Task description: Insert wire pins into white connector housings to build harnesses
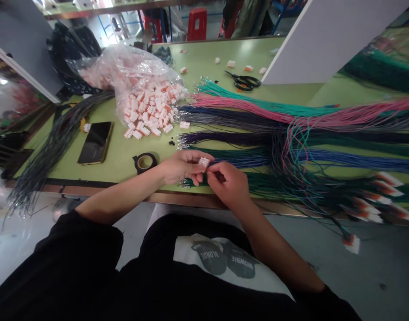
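Observation:
Near the table's front edge, my left hand [182, 167] grips a small white and orange connector [203, 164] between thumb and fingers. My right hand [229, 182] is closed in a pinch right beside the connector's right side; what its fingertips hold is too small to make out. Behind both hands lie blue wires [254, 158], running off to the right. Dark green wires [263, 180] pass along the front edge beside my right hand. A heap of similar connectors [151, 109] spills from a clear plastic bag [131, 67] at the back left.
A phone [95, 142] and a roll of black tape [145, 162] lie left of my hands. Black scissors [245, 82] rest behind the pink and teal wires [241, 102]. Grey wires [54, 138] hang over the left front edge; wired connectors [368, 208] overhang the right.

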Motion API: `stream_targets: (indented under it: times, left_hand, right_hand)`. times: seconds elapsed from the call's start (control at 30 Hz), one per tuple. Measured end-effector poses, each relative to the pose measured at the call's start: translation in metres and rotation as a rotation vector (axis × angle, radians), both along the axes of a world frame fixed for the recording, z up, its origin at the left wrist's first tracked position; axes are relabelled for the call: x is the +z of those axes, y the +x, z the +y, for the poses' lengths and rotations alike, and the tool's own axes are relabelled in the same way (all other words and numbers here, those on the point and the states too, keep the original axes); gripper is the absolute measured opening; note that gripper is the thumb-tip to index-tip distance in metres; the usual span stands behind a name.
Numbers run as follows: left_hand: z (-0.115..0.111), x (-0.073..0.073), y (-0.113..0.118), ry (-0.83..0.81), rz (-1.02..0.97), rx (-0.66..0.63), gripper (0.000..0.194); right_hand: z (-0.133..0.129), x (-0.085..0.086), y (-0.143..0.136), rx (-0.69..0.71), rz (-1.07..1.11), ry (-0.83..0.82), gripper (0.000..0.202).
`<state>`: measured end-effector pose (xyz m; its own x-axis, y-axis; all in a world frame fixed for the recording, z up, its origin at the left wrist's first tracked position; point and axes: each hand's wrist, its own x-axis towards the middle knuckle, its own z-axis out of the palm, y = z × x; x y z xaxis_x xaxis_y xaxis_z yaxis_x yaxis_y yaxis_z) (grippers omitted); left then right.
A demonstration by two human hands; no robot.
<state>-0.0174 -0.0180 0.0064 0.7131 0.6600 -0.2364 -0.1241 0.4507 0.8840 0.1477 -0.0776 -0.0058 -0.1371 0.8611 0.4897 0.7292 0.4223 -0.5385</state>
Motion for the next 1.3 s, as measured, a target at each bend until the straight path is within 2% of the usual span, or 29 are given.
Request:
stream_targets:
  times: [0.17,0.4,0.5,0.6,0.67,0.77,0.83,0.87,0.93,1.07,1.13,1.2,1.3]
  left_hand:
    - [0.003,-0.003,0.0,-0.033,-0.023,0.004,0.04]
    - [0.001,-0.012,0.001,-0.022,-0.012,0.005,0.045]
    - [0.002,-0.006,-0.001,-0.016,0.017,-0.018,0.043]
    - [0.002,0.006,-0.007,-0.004,0.049,-0.124,0.039]
    - [0.002,0.013,-0.011,0.011,0.068,-0.2,0.037]
    - [0.003,0.016,-0.014,0.022,0.104,-0.281,0.035]
    - [0.003,0.014,-0.015,0.022,0.11,-0.3,0.033]
    - [0.003,0.013,-0.014,0.023,0.106,-0.296,0.032]
    - [0.005,0.01,-0.014,0.024,0.089,-0.268,0.032]
    - [0.009,0.008,-0.014,-0.008,0.085,-0.201,0.028]
    - [0.011,0.007,-0.014,-0.023,0.091,-0.147,0.026]
    - [0.013,0.007,-0.013,-0.026,0.079,-0.056,0.025]
    - [0.014,0.006,-0.01,-0.009,0.053,0.077,0.026]
  right_hand:
    - [0.001,0.003,0.002,-0.002,0.036,-0.027,0.012]
    - [0.001,-0.004,-0.003,-0.007,0.004,-0.05,0.013]
    - [0.001,0.001,0.0,0.06,0.023,-0.137,0.013]
    - [0.001,0.013,0.018,0.13,0.049,-0.224,0.015]
    - [0.003,0.018,0.036,0.003,0.014,-0.185,0.017]
    - [0.011,0.019,0.061,-0.247,-0.226,-0.139,0.015]
    - [0.016,0.016,0.069,-0.287,-0.405,-0.182,0.012]
    - [0.017,0.015,0.072,-0.287,-0.445,-0.199,0.011]
    - [0.017,0.013,0.075,-0.302,-0.388,-0.187,0.013]
    - [0.007,0.015,0.081,-0.365,-0.028,-0.091,0.011]
    - [-0.001,0.018,0.084,-0.344,0.085,-0.066,0.01]
    - [-0.008,0.021,0.084,-0.24,0.083,-0.071,0.01]
    - [-0.015,0.02,0.076,0.013,-0.099,-0.115,0.014]
